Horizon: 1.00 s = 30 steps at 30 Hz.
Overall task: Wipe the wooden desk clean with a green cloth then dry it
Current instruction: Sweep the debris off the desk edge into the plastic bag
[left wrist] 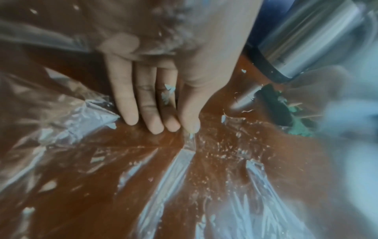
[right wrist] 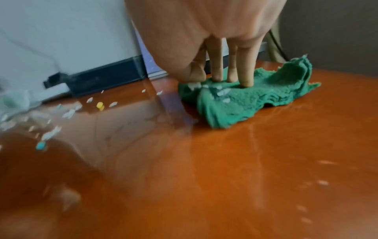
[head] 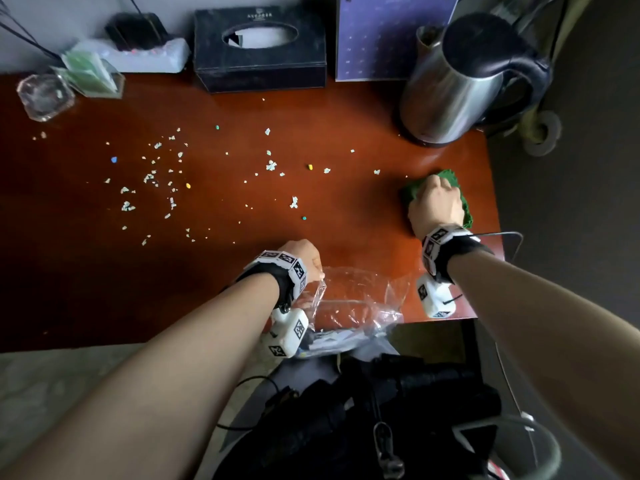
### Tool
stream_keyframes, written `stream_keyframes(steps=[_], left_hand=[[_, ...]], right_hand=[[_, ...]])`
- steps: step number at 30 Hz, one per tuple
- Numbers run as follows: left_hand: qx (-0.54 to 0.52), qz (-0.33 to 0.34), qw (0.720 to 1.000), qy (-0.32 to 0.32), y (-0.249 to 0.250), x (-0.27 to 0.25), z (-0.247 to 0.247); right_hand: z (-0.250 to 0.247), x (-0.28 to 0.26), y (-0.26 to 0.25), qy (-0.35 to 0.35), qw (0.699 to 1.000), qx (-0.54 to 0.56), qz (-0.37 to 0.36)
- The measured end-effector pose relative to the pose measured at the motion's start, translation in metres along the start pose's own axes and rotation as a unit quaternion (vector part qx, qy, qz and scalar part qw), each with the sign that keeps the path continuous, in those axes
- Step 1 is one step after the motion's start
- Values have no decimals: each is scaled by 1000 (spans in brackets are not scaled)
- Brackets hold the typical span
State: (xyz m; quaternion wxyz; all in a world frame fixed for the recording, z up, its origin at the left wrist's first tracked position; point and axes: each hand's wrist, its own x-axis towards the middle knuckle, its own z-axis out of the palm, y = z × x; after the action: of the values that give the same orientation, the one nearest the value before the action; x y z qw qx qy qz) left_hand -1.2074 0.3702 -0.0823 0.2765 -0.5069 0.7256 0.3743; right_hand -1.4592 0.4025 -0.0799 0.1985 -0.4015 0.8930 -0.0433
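The reddish wooden desk (head: 207, 271) is strewn with several small paper scraps and coloured bits (head: 152, 178), mostly on its left and middle. A crumpled green cloth (head: 450, 176) lies near the desk's right edge. My right hand (head: 436, 199) is on top of it, the fingertips (right wrist: 246, 83) pressing straight down into the cloth (right wrist: 245, 100). At the front edge my left hand (head: 306, 258) pinches the rim of a clear plastic bag (head: 356, 299) that hangs over the edge. In the left wrist view thumb and fingers (left wrist: 155, 122) pinch the film (left wrist: 184, 161).
A steel kettle (head: 457, 88) stands at the back right, close behind the cloth. Along the back are a black tissue box (head: 259, 50), a purple calendar (head: 381, 39), a power strip (head: 149, 53) and a glass dish (head: 45, 97). A black bag (head: 381, 410) sits below the front edge.
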Motion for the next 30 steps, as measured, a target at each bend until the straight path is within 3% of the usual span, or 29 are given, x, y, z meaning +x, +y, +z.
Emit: stream_keyframes(steps=[4,9,14,22,30], left_hand=[[6,-7,1000,9,-4,0,-7],[5,-14,1000,14,-9,1,-14],[-6,-26,999,27,-15,3,-12],[-8,-43,999,33,-14,5,-6],[-18,-53,997,43,-14,5,-4]], right_hand=[[0,8,-7,-6,999,39,17],[12,0,1,-34,997,-54,-42],[1,13,2,-36,995,-78,-46],[-2,32,-16,28,993,116,7],[8,31,-51,-16,981,155,-115]])
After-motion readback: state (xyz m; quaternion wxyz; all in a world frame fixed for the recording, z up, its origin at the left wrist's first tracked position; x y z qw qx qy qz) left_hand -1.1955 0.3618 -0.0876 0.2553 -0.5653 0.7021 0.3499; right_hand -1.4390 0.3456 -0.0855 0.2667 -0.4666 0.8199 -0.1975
